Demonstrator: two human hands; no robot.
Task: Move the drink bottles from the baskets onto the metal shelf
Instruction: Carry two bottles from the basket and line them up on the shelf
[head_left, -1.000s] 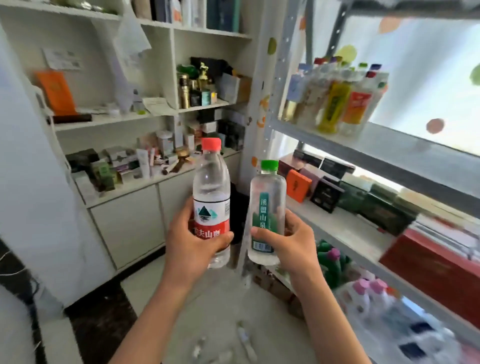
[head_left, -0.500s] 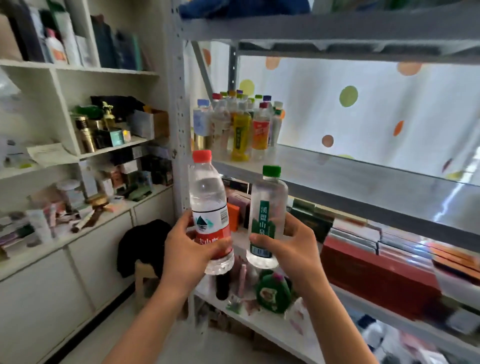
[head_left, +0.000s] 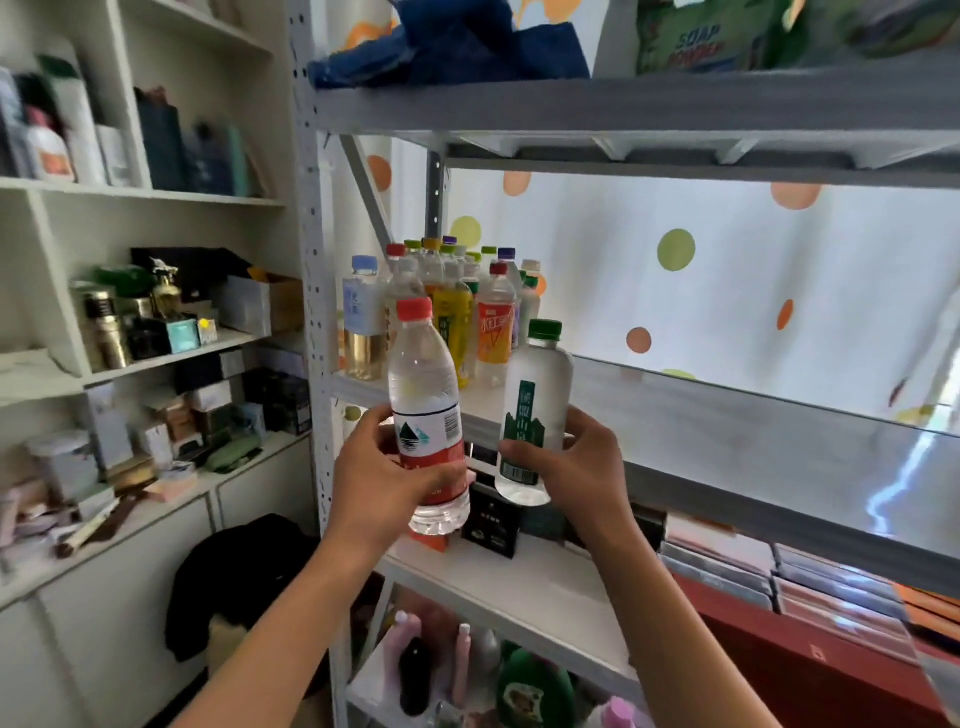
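Both hands are up in front of the grey metal shelf (head_left: 727, 415), each wrapped around a bottle. Her or his left hand (head_left: 384, 478) grips the clear water bottle with the red cap and red-and-white label (head_left: 427, 410) around its lower half, thumb across the label. The right hand (head_left: 576, 462) clasps the shorter clear bottle with the green cap and green label (head_left: 535, 410) low on its body, fingers curled behind it. Both bottles stand upright, held just in front of the shelf's front edge and not yet resting on it, the red-capped one to the left of the green-capped one.

At the back left of that shelf stands the cluster of assorted drink bottles with coloured caps (head_left: 441, 312), close behind the red-capped bottle. Bare shelf surface runs off to the right of the cluster.

To place these well, I would lift both bases clear over the front lip, set them down beside the cluster rather than into it, and let go only once each base sits flat, since a nudge could topple the packed bottles.

Forearms reach up from below, wrists bent slightly back, elbows low.
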